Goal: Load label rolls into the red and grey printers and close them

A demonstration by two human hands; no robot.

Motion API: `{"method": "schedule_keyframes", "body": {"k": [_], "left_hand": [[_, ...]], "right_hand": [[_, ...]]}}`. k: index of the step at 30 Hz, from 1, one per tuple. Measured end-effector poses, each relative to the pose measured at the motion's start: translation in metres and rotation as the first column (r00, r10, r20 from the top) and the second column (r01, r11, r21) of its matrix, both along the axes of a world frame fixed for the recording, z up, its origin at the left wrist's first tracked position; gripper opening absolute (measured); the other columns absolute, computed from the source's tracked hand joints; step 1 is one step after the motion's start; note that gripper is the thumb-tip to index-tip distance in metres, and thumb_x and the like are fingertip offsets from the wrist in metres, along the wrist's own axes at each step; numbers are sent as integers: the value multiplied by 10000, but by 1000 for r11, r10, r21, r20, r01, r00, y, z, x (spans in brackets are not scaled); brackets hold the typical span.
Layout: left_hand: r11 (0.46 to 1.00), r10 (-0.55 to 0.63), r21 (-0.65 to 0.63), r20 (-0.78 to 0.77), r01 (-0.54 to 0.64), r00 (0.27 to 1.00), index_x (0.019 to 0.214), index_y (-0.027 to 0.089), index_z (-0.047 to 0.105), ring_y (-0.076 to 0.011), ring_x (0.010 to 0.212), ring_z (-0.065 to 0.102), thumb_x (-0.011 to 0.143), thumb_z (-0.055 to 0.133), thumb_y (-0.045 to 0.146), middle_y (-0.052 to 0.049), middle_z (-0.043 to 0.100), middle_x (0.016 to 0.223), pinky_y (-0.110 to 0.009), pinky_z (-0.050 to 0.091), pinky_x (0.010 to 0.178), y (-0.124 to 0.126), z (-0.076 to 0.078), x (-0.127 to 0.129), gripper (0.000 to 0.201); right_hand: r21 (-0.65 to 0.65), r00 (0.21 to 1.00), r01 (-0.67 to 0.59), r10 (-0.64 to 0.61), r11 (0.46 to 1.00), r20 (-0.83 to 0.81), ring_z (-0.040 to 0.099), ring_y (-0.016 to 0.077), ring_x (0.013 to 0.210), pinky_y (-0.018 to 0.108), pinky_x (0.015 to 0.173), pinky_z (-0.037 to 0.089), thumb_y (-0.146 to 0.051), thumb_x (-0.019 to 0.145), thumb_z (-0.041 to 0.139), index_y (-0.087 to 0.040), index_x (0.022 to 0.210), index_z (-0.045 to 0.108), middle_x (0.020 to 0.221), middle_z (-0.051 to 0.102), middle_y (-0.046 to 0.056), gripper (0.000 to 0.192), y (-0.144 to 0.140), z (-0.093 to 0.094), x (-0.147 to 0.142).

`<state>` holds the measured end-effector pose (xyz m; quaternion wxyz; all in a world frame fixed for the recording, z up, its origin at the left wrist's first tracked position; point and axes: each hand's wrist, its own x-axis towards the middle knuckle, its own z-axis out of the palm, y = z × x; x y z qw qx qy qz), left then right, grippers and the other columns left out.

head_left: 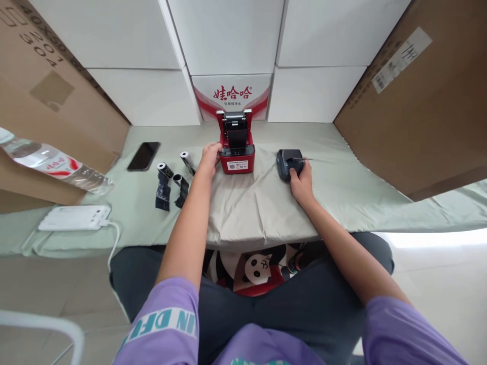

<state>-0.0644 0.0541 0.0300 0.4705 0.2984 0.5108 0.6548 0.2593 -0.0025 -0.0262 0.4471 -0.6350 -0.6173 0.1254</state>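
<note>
A red label printer (236,161) stands on the cloth with its lid raised, showing a black roller and dark ribbon inside. My left hand (211,153) is closed against the left side of this printer; some of its fingers are hidden behind the casing. To the right, a smaller dark portable printer (286,165) rests on the cloth. My right hand (303,181) grips its near right side, thumb on top and fingers partly hidden. A thin dark strip (300,159) sticks out by the right fingers. Left of my left forearm lie several small rolls (164,170) with dark film.
A phone (143,156) and a white power bank (76,218) with a cable lie on the left. A water bottle (57,161) leans near a cardboard box (49,91). White boxes (232,35) stand behind; another cardboard box (422,111) is at the right.
</note>
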Motion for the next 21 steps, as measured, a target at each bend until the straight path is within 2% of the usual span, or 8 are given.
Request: {"method": "schedule_keyframes", "body": {"k": [4, 7, 10, 13, 15, 18, 19, 21], "left_hand": [[1000, -20, 16, 10, 20, 1000, 639, 205, 520, -110, 577, 515, 553, 662, 152, 22, 562, 637, -192, 365, 463, 3, -4, -3, 174], [998, -28, 61, 61, 24, 998, 635, 208, 498, -101, 538, 476, 556, 671, 176, 30, 542, 621, -199, 332, 452, 4, -9, 0, 193], [992, -48, 125, 141, 30, 989, 661, 212, 503, -104, 548, 482, 584, 695, 222, 31, 570, 658, -209, 339, 471, 5, -17, 6, 207], [978, -67, 210, 244, 15, 967, 723, 214, 542, -118, 630, 557, 607, 690, 229, 22, 647, 773, -221, 407, 545, 6, -25, 11, 189], [960, -110, 279, 309, 20, 945, 778, 218, 568, -134, 701, 604, 608, 670, 206, 17, 673, 834, -237, 458, 618, 6, -29, 13, 199], [944, -174, 325, 349, 55, 921, 846, 225, 589, -157, 768, 637, 619, 651, 198, 10, 684, 859, -262, 495, 698, 5, -31, 13, 238], [947, -175, 317, 353, 59, 919, 864, 226, 597, -159, 764, 637, 628, 650, 206, 9, 683, 847, -264, 496, 702, 5, -32, 12, 243], [954, -161, 296, 363, 50, 918, 886, 225, 610, -151, 735, 625, 651, 658, 230, 11, 676, 813, -257, 487, 690, 5, -32, 11, 240]], "right_hand": [[10, 999, 21, -21, 1000, -25, 430, 328, 1462, 541, 1248, 324, -444, 886, 458, -109, 1554, 317, 1539, 459, 243, 761, -1, -2, 0], [148, 998, 57, -61, 987, 24, 402, 342, 1475, 592, 1220, 338, -430, 879, 469, -145, 1570, 268, 1550, 405, 241, 774, -13, 7, 3], [414, 981, 9, -88, 910, 172, 394, 372, 1478, 638, 1196, 328, -424, 875, 495, -184, 1519, 350, 1539, 410, 230, 702, -33, 37, 0], [478, 962, -129, -7, 869, 272, 557, 354, 1318, 605, 1134, 400, -365, 892, 492, -241, 1234, 591, 1331, 604, 174, 377, -40, 78, -18], [429, 952, -266, 166, 863, 258, 653, 309, 1116, 534, 1038, 489, -335, 909, 488, -238, 1005, 652, 1085, 697, 133, 213, -26, 104, -41], [238, 910, -414, 406, 879, 82, 678, 222, 832, 397, 828, 563, -278, 902, 521, -215, 869, 681, 901, 732, 83, 175, 21, 132, -81], [135, 894, -443, 448, 886, -10, 650, 187, 715, 357, 737, 559, -252, 888, 535, -205, 866, 692, 878, 741, 71, 165, 39, 137, -94], [-104, 862, -504, 493, 857, -113, 554, 139, 541, 305, 584, 508, -214, 866, 555, -183, 905, 727, 790, 730, 42, 179, 73, 145, -117]]}}
